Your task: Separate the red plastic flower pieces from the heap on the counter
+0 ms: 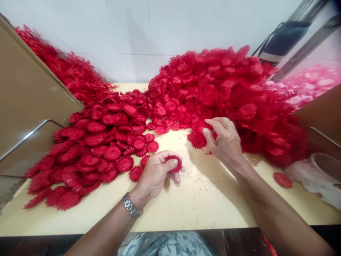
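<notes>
My left hand [157, 174], with a metal watch on its wrist, pinches a small red plastic flower piece [174, 164] just above the pale tabletop [191, 199]. My right hand [225, 140] reaches into the near edge of a big heap of red flower pieces [226, 96], its fingertips closing on one red flower piece [197, 139] at the heap's foot. A lower, flatter spread of red flower pieces [98, 149] lies to the left of my left hand.
A cardboard panel [29, 96] stands at the left with more red pieces [66, 71] behind it. One loose red piece [282, 179] lies at the right near a clear plastic container [323, 165]. Pink pieces [309, 85] pile up at far right.
</notes>
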Motion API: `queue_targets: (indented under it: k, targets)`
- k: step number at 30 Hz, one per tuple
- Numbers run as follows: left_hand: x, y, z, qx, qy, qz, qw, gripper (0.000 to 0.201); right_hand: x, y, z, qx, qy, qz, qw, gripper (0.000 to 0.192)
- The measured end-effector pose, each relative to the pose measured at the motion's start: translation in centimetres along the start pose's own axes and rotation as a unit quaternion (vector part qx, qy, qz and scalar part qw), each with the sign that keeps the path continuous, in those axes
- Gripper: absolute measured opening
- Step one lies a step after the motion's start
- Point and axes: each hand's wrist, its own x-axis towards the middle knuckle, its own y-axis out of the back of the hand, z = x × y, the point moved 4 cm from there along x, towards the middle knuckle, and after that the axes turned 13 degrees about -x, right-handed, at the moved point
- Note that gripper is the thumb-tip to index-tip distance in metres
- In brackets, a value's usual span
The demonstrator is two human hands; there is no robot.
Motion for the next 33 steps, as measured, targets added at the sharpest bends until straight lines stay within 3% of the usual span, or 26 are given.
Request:
queue_targets:
  k: [4, 8, 11, 14, 17, 21, 23, 26, 29, 33]
  targets:
    - [-0.1, 0.2, -0.2, 0.022, 0.0, 0.003, 1.0, 0.019, -0.2, 0.7, -2.3, 0.17, 0.034, -0.054, 0.983, 0.018]
    - [-0.1, 0.3, -0.4, 0.039, -0.004, 0.008, 0.999, 0.024, -1.0, 1.0, -5.3, 0.337, 0.073, -0.157, 0.926, 0.018]
    - [0.0, 0.4, -0.5, 0.041, -0.012, 0.025, 0.999, 0.03, -1.6, 0.7, -6.6, 0.393, 0.088, -0.222, 0.888, 0.017]
    - [0.1, 0.2, -0.5, 0.023, -0.021, 0.007, 0.999, 0.033, -1.8, 0.3, -7.0, 0.403, 0.067, -0.259, 0.875, 0.017]
    - [0.0, -0.2, -0.5, 0.004, -0.009, -0.027, 1.0, 0.02, -1.5, 0.2, -6.4, 0.386, 0.019, -0.254, 0.887, 0.019]
    - [-0.1, -0.2, -0.3, 0.003, 0.003, -0.033, 0.999, 0.008, -0.7, 0.0, -3.2, 0.244, -0.075, -0.145, 0.956, 0.021]
    - [-0.1, -0.2, -0.2, 0.001, 0.001, -0.029, 1.0, 0.007, -0.4, 0.0, -1.4, 0.117, -0.059, -0.069, 0.989, 0.017]
    - [-0.1, -0.1, -0.2, 0.004, -0.005, -0.017, 1.0, 0.01, -0.1, 0.0, -0.1, 0.0, -0.005, 0.005, 1.0, 0.018]
    - [0.0, 0.1, -0.3, 0.013, -0.008, 0.0, 1.0, 0.017, -0.1, 0.5, -1.0, 0.08, 0.023, 0.0, 0.997, 0.018]
    - [0.1, 0.2, -0.3, 0.027, -0.003, 0.009, 1.0, 0.021, -0.7, 0.9, -4.5, 0.298, 0.049, -0.132, 0.944, 0.016]
